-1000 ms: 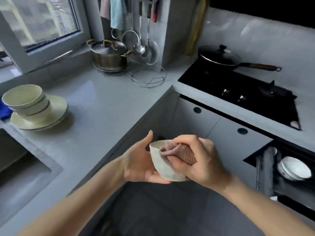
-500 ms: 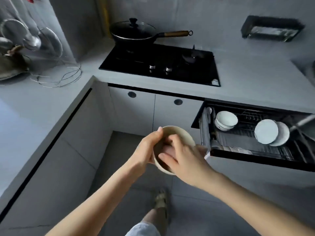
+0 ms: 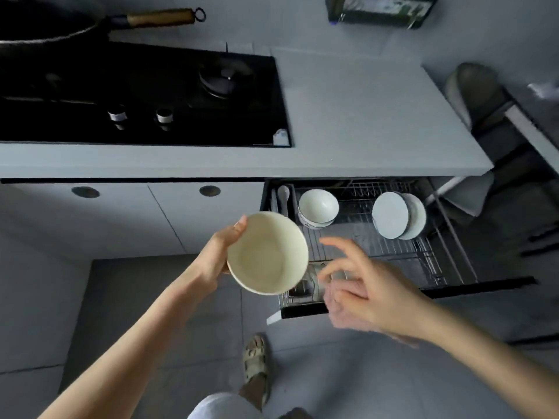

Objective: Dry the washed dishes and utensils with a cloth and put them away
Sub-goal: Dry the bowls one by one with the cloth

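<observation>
Over the open drawer (image 3: 393,255) my left hand (image 3: 222,252) grips the bowl (image 3: 267,252) by its rim, tilted toward me for checking; my right hand (image 3: 366,293) hovers beside it, blurred, fingers (image 3: 335,246) spread.

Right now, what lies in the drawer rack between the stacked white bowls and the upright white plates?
In the head view, only bare wire rack lies between stacked white bowls and upright white plates.

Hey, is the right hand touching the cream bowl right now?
Apart. The head view shows drawer rack between the right hand and the cream bowl, which only the left hand holds.
</observation>
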`<control>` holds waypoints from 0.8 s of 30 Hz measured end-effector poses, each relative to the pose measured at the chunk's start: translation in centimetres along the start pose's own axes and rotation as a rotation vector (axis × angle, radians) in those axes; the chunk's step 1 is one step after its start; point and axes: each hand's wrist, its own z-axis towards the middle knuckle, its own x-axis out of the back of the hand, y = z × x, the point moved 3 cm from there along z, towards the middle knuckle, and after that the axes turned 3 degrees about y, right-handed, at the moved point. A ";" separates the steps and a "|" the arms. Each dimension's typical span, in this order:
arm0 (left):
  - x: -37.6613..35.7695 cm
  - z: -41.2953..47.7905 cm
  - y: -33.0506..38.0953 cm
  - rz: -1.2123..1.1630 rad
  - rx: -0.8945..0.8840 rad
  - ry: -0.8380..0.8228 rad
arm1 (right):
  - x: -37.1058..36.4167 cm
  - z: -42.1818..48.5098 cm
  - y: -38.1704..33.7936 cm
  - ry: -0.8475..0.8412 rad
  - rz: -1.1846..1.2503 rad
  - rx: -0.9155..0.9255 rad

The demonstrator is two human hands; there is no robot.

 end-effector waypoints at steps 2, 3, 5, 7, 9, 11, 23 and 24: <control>-1.7 2.4 0.1 -0.021 -0.015 -0.040 | 0.7 1.6 3.9 -0.074 0.195 -0.190; -2.9 3.4 -0.1 -0.032 -0.015 -0.063 | 0.7 2.4 5.5 -0.132 0.350 -0.306; -5.5 5.1 -0.4 -0.068 0.001 -0.105 | 0.5 3.8 8.1 -0.191 0.555 -0.473; -8.2 6.8 -1.1 -0.109 0.034 -0.159 | 0.8 5.1 10.2 -0.176 0.667 -0.508; -10.9 8.4 -1.9 -0.157 0.050 -0.219 | 1.2 6.0 12.8 -0.127 0.777 -0.532; -13.6 9.7 -2.4 -0.198 0.082 -0.246 | 2.0 6.2 15.8 -0.091 0.915 -0.602; -25.4 18.1 -6.8 -0.119 0.306 0.059 | 9.9 7.2 36.8 -0.046 0.564 -0.704; -25.5 18.3 -7.1 -0.137 0.322 0.116 | 9.9 7.6 38.8 -0.042 0.455 -0.714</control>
